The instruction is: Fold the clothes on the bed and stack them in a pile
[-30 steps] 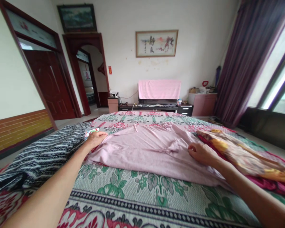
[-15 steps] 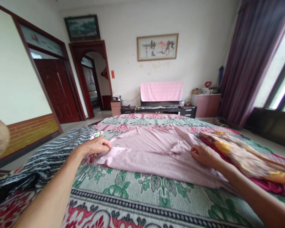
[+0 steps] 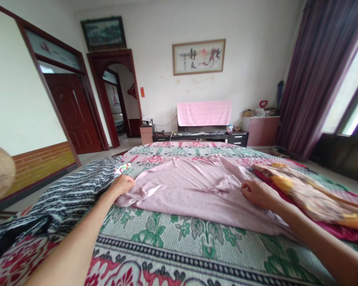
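Note:
A pale pink garment (image 3: 190, 188) lies spread flat across a bed with a green, red and white flowered cover (image 3: 173, 234). My left hand (image 3: 122, 184) is closed on the garment's bunched left edge, where the cloth puckers. My right hand (image 3: 258, 194) lies on the garment's right side, fingers curled and pinching a fold of cloth near a crease. Both forearms reach in from the bottom corners of the view.
A black and white striped cloth (image 3: 62, 198) is heaped on the bed's left side. A yellow and red patterned cloth (image 3: 310, 194) lies to the right. Beyond the bed stand a low dark cabinet (image 3: 202, 137) with a pink towel (image 3: 204, 113), a doorway (image 3: 119, 99) and purple curtains (image 3: 312, 75).
My left hand has slid back left along the garment's edge and gathered it into a pucker. My right hand has barely moved. The view has shifted slightly.

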Available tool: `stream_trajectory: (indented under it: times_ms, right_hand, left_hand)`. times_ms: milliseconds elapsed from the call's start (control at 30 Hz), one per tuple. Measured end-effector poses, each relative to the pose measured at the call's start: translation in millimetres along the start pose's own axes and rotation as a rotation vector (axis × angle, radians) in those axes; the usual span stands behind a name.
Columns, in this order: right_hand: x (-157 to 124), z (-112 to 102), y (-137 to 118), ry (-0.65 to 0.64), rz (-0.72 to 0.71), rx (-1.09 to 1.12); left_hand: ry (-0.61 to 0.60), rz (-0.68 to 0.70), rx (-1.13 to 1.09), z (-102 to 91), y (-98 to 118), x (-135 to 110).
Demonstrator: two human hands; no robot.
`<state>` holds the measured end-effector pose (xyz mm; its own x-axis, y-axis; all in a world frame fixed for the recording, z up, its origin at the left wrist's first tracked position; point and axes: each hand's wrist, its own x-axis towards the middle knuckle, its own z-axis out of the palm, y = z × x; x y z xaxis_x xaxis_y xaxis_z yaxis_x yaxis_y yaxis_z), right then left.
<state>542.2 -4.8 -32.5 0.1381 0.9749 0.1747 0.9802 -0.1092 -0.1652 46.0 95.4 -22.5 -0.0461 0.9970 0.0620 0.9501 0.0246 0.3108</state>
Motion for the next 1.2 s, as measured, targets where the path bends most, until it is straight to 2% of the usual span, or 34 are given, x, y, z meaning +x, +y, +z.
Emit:
stream_trajectory:
  times_ms: [200,467,800,1000,1067,1200]
  right_hand:
    - [-0.6,-0.3,-1.7,0.008,0.008,-0.015]
    - [1.5,4.3,3.7,0.027,-0.005,0.004]
    - [2.8,4.9,3.5,0.020,0.003,-0.034]
    - [4.4,1.6,5.3,-0.014,-0.002,-0.007]
    - [3.5,-0.9,3.5,0.020,0.003,-0.011]
    - [0.6,-5.3,-3.6,0.167,0.019,-0.025]
  left_hand:
    - [0.021,-0.047,0.076,1.8,8.0,6.0]
    - [0.010,-0.131,0.051,0.4,2.4,4.5]
    - [0.037,-0.127,0.093,1.7,4.7,21.6]
    - [0.042,-0.057,0.123,4.9,3.9,20.9]
    - [0.070,-0.062,0.126,7.2,3.9,18.9]
    - [0.146,-0.106,0.132,10.4,5.1,18.0]
